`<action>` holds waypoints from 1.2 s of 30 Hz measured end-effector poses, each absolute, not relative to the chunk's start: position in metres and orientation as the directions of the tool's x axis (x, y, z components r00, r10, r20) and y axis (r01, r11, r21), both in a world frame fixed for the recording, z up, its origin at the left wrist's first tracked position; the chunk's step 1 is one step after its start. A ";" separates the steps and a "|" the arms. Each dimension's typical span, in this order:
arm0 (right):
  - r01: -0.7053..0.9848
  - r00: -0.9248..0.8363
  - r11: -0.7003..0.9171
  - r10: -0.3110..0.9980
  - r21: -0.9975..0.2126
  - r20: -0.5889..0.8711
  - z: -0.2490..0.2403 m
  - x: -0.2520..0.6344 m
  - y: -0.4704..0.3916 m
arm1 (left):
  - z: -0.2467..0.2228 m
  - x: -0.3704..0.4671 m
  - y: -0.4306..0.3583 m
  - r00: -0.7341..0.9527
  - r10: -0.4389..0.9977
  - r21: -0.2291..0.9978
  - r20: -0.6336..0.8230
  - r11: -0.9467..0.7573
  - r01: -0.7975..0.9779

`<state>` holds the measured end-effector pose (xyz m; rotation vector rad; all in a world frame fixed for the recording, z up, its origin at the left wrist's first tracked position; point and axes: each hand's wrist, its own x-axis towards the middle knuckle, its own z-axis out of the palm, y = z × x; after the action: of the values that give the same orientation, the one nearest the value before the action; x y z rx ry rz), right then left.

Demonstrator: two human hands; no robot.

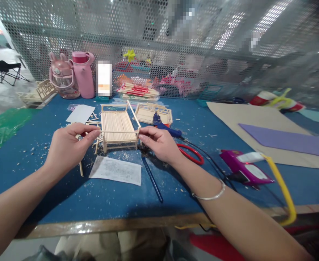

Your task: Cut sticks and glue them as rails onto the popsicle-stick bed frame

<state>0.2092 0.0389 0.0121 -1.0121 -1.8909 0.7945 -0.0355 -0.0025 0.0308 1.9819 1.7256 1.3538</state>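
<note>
My left hand (72,143) is closed in a pinch on the left end of a thin wooden stick (118,132). The stick lies level across the front of a small bed-like frame (117,121) built of pale sticks. At the stick's right end, the thumb and fingers of my right hand (160,143) are pinched together by the frame's front right corner. Whether they also touch the corner post cannot be made out. A slanting stick runs along the frame's right side. Just behind my right hand lies a blue glue gun (166,127).
Behind the frame sits another stick-built piece (148,117). In front are a greyish-white sheet (116,171) and a dark blue rod (152,179). A purple device (230,163) with a yellow loop stands right. Pink bottles (83,78) and bundled sticks (136,90) line the mesh wall.
</note>
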 end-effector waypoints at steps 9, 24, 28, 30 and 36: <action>0.387 -0.332 0.509 0.855 -0.769 0.400 0.014 0.208 0.039 | 0.030 -0.036 -0.002 -0.110 0.900 0.688 0.423 -0.240 0.684; 0.437 -0.301 0.484 0.873 -0.758 0.384 0.014 0.205 0.039 | 0.034 -0.035 -0.005 -0.103 0.930 0.690 0.353 -0.184 0.701; 0.439 -0.303 0.488 0.871 -0.754 0.388 0.014 0.204 0.039 | 0.034 -0.035 -0.004 -0.100 0.928 0.682 0.359 -0.188 0.707; 0.435 -0.310 0.498 0.865 -0.751 0.394 0.013 0.204 0.040 | 0.034 -0.035 -0.004 -0.100 0.925 0.675 0.366 -0.190 0.713; 0.407 -0.200 0.594 0.799 -0.694 0.567 0.021 0.206 0.029 | 0.034 -0.034 -0.007 -0.044 0.852 0.586 0.522 -0.321 0.744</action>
<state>0.2063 0.0290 0.0211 -0.9807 -1.8187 0.4891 -0.0344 -0.0069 0.0342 2.0809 1.7514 1.3041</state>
